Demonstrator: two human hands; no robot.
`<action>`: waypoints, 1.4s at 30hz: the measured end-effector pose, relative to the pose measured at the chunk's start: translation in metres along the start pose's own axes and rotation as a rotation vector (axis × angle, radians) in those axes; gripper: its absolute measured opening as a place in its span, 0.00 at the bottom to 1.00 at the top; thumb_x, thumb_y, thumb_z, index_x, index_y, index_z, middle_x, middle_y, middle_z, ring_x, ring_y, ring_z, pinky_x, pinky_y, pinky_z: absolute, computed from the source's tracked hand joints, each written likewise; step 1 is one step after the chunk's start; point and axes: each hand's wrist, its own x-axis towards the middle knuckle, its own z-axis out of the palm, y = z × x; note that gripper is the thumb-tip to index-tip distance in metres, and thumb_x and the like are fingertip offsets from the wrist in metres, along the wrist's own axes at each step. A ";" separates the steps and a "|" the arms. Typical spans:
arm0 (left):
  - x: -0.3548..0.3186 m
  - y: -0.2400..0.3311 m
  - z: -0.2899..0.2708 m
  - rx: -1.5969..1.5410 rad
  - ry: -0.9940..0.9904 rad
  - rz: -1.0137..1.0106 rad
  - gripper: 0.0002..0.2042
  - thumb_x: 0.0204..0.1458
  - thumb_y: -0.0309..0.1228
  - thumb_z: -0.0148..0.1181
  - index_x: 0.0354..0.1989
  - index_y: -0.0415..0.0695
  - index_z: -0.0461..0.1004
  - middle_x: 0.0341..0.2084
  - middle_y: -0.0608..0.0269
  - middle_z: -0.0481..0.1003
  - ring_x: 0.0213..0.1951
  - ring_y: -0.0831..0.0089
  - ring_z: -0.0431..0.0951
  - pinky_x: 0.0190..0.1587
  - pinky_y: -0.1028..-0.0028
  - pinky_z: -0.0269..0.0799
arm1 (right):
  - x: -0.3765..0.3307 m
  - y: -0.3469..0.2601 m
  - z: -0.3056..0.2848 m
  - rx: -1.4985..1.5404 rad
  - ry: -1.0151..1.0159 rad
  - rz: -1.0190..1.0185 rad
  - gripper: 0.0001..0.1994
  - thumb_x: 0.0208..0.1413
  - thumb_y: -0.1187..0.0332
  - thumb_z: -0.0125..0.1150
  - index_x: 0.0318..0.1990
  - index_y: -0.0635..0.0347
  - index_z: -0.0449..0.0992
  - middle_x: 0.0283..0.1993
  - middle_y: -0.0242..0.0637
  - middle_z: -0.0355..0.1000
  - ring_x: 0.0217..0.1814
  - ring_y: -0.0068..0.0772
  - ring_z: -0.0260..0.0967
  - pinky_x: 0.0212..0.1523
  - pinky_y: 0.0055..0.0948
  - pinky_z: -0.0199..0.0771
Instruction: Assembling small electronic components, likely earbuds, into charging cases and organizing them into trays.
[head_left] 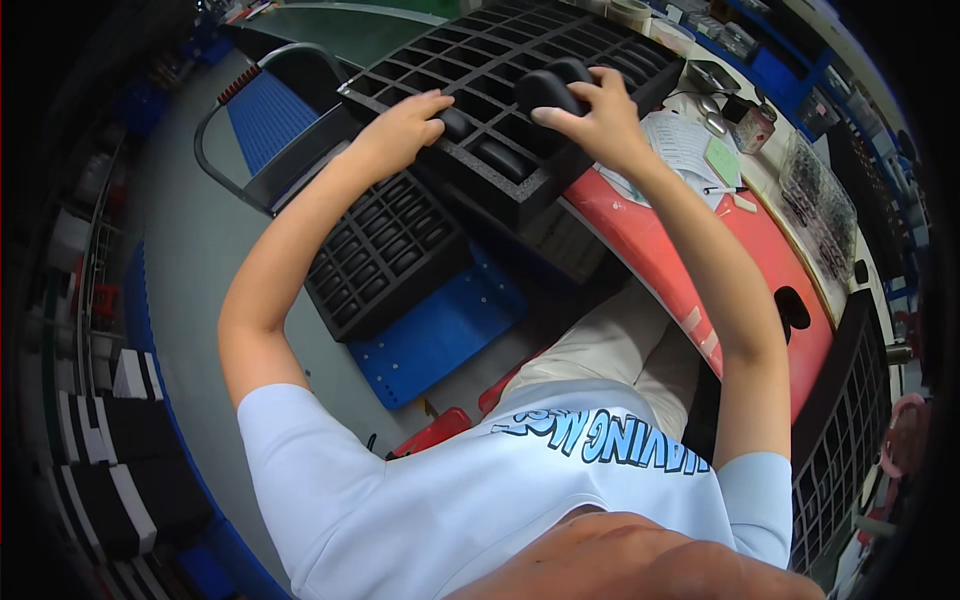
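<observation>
A black foam tray (522,190) with many rectangular slots lies at the table's far left, jutting over its edge. My right hand (605,120) is closed around a pair of smooth black rounded pieces (546,94), held above the tray between thumb and fingers. At the tray's near left side, my left hand (398,132) has its thumb and fingers against another black rounded piece (455,124), which is in or just over a slot. A similar black piece (503,158) sits in the slot nearest the corner. More pieces stand in slots at the tray's right end.
A second foam tray (375,262), filled with black pieces, rests lower down on a blue platform (440,335). On the red tabletop (750,255) lie papers (680,145), a pen (725,190) and a small jar (755,130). A blue trolley (265,120) stands at left.
</observation>
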 end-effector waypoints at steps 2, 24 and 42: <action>-0.002 0.008 0.006 -0.454 -0.062 -0.260 0.10 0.45 0.14 0.46 0.37 0.36 0.63 0.55 0.35 0.65 0.59 0.41 0.63 0.62 0.59 0.61 | 0.004 -0.008 0.015 -0.166 0.007 0.002 0.34 0.39 0.39 0.66 0.45 0.62 0.81 0.62 0.58 0.60 0.62 0.56 0.60 0.61 0.43 0.61; 0.086 0.029 0.065 -0.194 -0.203 -1.020 0.33 0.61 0.54 0.38 0.71 0.51 0.47 0.68 0.51 0.54 0.69 0.48 0.49 0.64 0.36 0.38 | -0.400 0.070 -0.393 -0.552 0.189 0.904 0.21 0.53 0.66 0.62 0.53 0.68 0.70 0.50 0.48 0.71 0.55 0.47 0.69 0.55 0.36 0.67; 0.379 0.336 0.054 -0.661 0.250 0.151 0.27 0.51 0.38 0.59 0.60 0.44 0.64 0.67 0.40 0.44 0.69 0.38 0.38 0.67 0.44 0.38 | -0.487 0.077 -0.438 -0.971 -0.015 1.050 0.23 0.32 0.76 0.68 0.44 0.58 0.77 0.41 0.40 0.73 0.51 0.45 0.66 0.61 0.43 0.57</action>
